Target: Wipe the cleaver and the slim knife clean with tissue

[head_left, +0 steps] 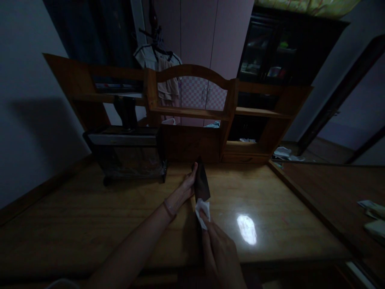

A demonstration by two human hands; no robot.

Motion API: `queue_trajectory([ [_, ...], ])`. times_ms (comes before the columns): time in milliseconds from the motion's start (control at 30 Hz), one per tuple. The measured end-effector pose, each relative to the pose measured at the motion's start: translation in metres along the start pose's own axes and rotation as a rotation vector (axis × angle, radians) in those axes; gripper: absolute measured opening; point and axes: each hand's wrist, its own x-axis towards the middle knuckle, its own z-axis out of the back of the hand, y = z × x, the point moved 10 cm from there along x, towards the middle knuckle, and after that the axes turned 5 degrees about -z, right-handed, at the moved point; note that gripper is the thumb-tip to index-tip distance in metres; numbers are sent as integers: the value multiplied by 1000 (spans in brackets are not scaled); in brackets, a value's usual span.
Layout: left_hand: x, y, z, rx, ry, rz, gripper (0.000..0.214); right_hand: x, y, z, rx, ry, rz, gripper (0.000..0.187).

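Observation:
My left hand [189,182] is closed around the left edge of a dark, flat, blade-like piece [202,182] with a dull sheen, held upright over the desk. Its exact kind cannot be made out in the dim light. Pinched in the fingers of my right hand [221,245] is a white tissue [203,210], which touches the lower part of the dark piece. The fingers and tissue hide what lies behind them there. Both hands are above the middle of the wooden desktop [144,216].
A black stand [124,156] with a clear front and dark upright shapes on top stands at the back left. Behind the desktop rises a wooden shelf unit [192,112]. A raised wooden edge [306,200] runs along the right. A bright reflection lies right of my hands.

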Motion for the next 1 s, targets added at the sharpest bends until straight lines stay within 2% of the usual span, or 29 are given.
queue_trajectory([
  [100,-1,-1,-1,-29,1,4,61,0,-5,-10,-6,43,-22,48],
  [200,-1,-1,0,-43,-16,2,61,-3,-5,-8,-26,59,-8,49],
  [333,0,-1,1,-44,-18,-12,61,-10,4,0,-89,57,92,50],
  [467,0,1,-1,-49,19,1,63,-22,4,-1,-223,59,181,52],
  [633,2,3,3,-44,-26,11,60,-45,5,-1,-415,-44,366,55],
  [733,1,2,2,-48,-39,9,59,-53,5,0,-485,-52,426,53],
  [867,-3,-1,2,-51,-82,-6,58,-60,6,4,-510,-42,495,49],
  [1000,-3,-2,4,-22,-103,-7,58,-61,5,18,-424,-47,505,48],
])
